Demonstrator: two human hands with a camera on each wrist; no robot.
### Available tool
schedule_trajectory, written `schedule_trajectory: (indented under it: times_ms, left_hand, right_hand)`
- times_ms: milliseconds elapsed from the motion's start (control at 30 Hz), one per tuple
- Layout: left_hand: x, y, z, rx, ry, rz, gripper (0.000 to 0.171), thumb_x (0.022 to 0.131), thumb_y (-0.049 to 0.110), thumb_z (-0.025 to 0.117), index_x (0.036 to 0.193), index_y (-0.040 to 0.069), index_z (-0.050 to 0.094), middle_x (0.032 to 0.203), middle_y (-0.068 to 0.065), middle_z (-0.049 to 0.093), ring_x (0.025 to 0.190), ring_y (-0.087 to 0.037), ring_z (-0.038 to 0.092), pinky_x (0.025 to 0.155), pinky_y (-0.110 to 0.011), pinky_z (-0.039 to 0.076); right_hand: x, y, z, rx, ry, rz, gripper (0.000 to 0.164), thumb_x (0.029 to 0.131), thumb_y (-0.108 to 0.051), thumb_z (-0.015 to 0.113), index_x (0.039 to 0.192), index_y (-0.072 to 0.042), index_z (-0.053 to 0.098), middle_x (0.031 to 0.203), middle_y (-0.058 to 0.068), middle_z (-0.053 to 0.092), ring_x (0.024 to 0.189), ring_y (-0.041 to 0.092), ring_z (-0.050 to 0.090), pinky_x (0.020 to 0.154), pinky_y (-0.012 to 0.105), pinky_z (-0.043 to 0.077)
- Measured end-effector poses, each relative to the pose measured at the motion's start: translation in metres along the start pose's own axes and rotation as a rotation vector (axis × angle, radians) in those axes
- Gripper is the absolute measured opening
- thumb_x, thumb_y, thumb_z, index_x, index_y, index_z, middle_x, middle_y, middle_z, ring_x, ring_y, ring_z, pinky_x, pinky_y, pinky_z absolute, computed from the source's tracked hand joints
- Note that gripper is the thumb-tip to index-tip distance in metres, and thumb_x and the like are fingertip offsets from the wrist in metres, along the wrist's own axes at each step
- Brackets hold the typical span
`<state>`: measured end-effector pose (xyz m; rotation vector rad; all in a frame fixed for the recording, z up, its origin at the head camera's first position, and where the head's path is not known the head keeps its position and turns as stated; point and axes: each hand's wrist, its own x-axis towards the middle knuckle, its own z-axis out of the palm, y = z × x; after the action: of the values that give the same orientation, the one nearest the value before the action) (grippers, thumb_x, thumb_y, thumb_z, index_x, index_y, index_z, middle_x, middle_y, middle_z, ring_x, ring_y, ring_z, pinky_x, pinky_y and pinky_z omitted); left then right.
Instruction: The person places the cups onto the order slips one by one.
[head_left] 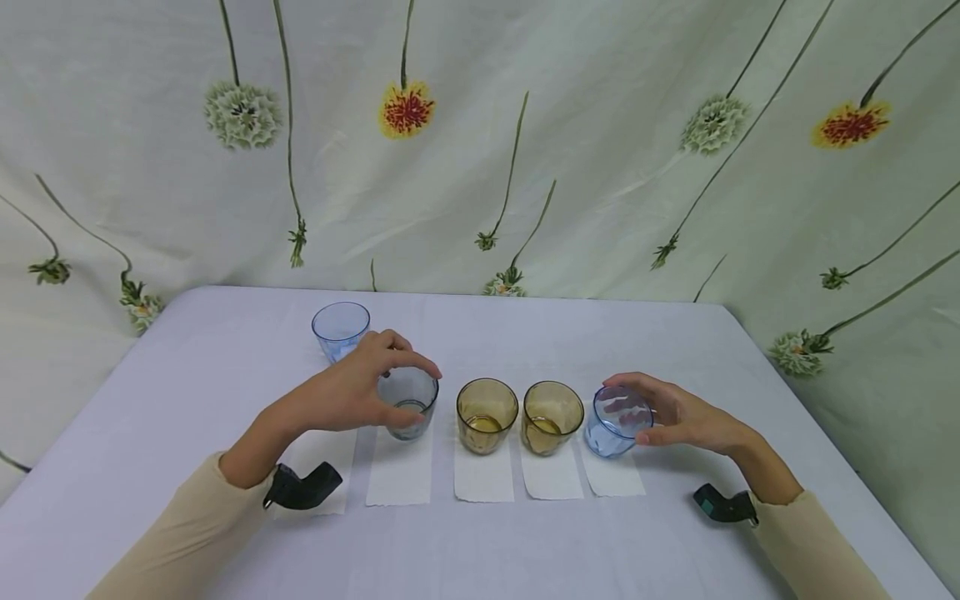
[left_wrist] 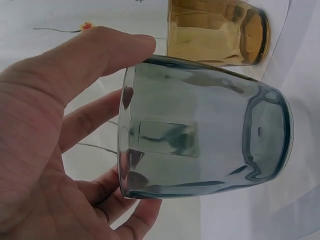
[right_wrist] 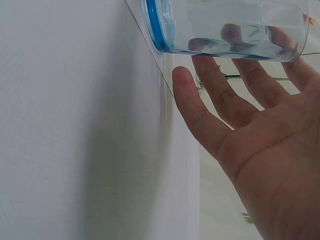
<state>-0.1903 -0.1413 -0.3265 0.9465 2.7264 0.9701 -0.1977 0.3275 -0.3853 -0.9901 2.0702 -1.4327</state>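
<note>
My left hand (head_left: 360,387) holds a smoky grey-blue glass (head_left: 408,421) by its rim, thumb on the near side and fingers on the far side. The left wrist view shows this clear, faceted glass (left_wrist: 220,130) close up, with the thumb at its edge. At the right, my right hand (head_left: 686,417) has its thumb and fingers round a light blue glass (head_left: 611,437). In the right wrist view the fingers (right_wrist: 215,85) show behind and below that glass (right_wrist: 225,25). Between the hands two amber glasses (head_left: 486,425) (head_left: 552,425) stand upright side by side.
Another light blue glass (head_left: 341,325) stands farther back, partly behind my left hand. Several white paper strips (head_left: 483,483) lie in a row beneath and before the glasses. A white cloth covers the table (head_left: 525,550), and a flowered curtain (head_left: 600,208) hangs behind it.
</note>
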Motion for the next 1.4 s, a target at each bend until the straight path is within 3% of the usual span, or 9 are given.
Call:
schedule_trajectory:
  times_ms: [233, 633, 1100, 1400]
  left_hand:
    - [-0.0018, -0.0046, 0.0016, -0.01, -0.037, 0.012, 0.037, 0.079, 0.035, 0.083, 0.114, 0.034, 0.072, 0.117, -0.009, 0.052, 0.109, -0.025, 0.04, 0.084, -0.037, 0.041]
    - [-0.0042, -0.0049, 0.0061, -0.023, -0.077, 0.001, 0.037, 0.079, 0.035, 0.084, 0.114, 0.033, 0.072, 0.12, -0.011, 0.05, 0.114, -0.028, 0.04, 0.086, -0.04, 0.043]
    - [-0.0035, -0.0042, 0.0074, -0.015, -0.1, -0.012, 0.038, 0.078, 0.037, 0.084, 0.113, 0.035, 0.071, 0.122, -0.01, 0.05, 0.116, -0.03, 0.04, 0.085, -0.04, 0.043]
    - [-0.004, -0.0036, 0.0061, -0.009, -0.119, -0.027, 0.04, 0.078, 0.038, 0.084, 0.115, 0.037, 0.069, 0.125, -0.01, 0.049, 0.117, -0.029, 0.04, 0.088, -0.04, 0.043]
  right_hand:
    - [-0.0002, -0.003, 0.0009, 0.002, 0.029, 0.062, 0.071, 0.09, 0.003, 0.065, 0.151, 0.0, 0.03, 0.151, 0.006, 0.043, 0.137, 0.02, 0.048, 0.109, 0.027, 0.044]
    - [0.0002, -0.0005, -0.0001, -0.014, 0.021, 0.033, 0.068, 0.091, 0.003, 0.064, 0.15, 0.006, 0.029, 0.15, 0.011, 0.043, 0.135, 0.022, 0.049, 0.108, 0.028, 0.045]
    - [-0.0014, -0.0002, 0.0, -0.012, 0.023, 0.048, 0.067, 0.091, 0.003, 0.064, 0.151, -0.002, 0.032, 0.151, 0.01, 0.043, 0.136, 0.024, 0.049, 0.109, 0.029, 0.045]
    - [-0.0014, -0.0014, -0.0006, -0.005, 0.009, 0.032, 0.068, 0.091, 0.006, 0.062, 0.151, 0.0, 0.031, 0.15, 0.015, 0.042, 0.137, 0.029, 0.048, 0.109, 0.03, 0.045]
